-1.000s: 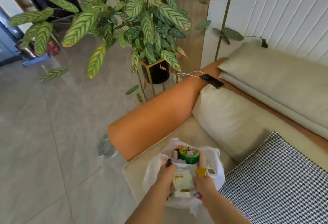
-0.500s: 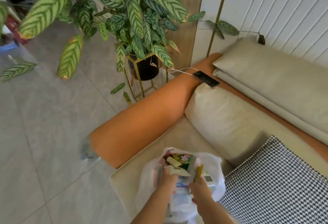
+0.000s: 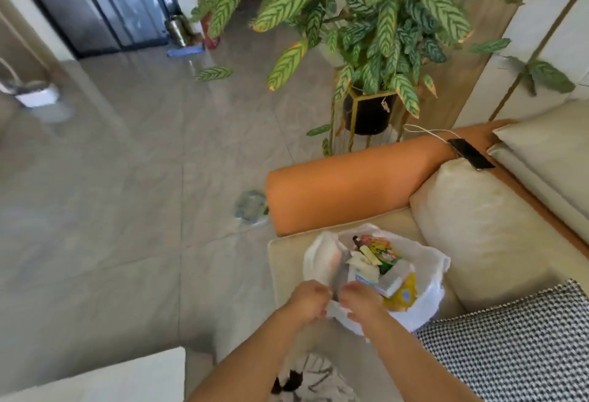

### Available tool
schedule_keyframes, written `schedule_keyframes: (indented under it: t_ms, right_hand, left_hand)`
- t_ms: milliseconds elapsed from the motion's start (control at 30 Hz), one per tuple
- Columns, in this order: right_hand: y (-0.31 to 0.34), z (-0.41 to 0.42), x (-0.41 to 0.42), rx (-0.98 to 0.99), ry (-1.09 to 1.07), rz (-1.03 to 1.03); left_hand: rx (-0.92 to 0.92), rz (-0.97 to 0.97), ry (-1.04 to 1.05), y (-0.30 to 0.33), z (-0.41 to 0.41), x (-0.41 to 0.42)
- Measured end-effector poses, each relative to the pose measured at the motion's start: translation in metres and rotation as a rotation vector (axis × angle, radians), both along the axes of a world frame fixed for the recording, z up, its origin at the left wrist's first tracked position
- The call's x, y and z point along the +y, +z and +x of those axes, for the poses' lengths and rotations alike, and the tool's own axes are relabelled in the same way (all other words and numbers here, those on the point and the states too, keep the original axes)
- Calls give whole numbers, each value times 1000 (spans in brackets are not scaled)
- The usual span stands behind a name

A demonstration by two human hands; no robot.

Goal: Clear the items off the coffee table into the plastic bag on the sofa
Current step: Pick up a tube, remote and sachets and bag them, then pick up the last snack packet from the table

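Observation:
A white plastic bag (image 3: 427, 277) stands open on the beige sofa seat (image 3: 287, 261), beside the orange armrest (image 3: 347, 188). Inside it lie several packets and small boxes (image 3: 379, 261), white, yellow and green. My left hand (image 3: 307, 302) and my right hand (image 3: 360, 302) meet at the bag's near rim, fingers curled round the plastic there. What the fingertips pinch is blurred. A corner of the white coffee table (image 3: 95, 376) shows at the lower left.
A tall potted plant (image 3: 366, 25) on a gold stand rises behind the armrest. A phone (image 3: 471, 154) on a cable lies on the sofa edge. A checked cushion (image 3: 510, 344) sits to the right. Grey floor tiles spread to the left.
Both hands have come out of the bag's contents and back to its near rim, close together. The camera has swung left, showing more floor and the table corner.

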State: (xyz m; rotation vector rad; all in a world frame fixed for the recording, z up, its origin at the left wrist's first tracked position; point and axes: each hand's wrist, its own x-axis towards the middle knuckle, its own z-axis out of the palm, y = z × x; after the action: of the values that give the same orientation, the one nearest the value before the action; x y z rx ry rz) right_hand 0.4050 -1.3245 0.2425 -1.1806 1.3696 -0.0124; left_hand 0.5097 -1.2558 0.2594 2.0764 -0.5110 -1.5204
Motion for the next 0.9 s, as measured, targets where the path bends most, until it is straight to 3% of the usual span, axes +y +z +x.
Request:
schedule_keyframes:
  t_ms: [167,500,733,900]
  right_hand:
    - [-10,48,55,21,399,-109]
    - [-37,140,201,44,1022,-127]
    - [-43,192,312,16,1248,-126]
    - [-52,221,378,28,1478,-276]
  left_hand:
    - [-133,38,72,-7,29,84]
    - [-134,92,556,-26,77,263]
    - [-96,148,770,-50,101,390]
    - [-75,184,871,-71,107,478]
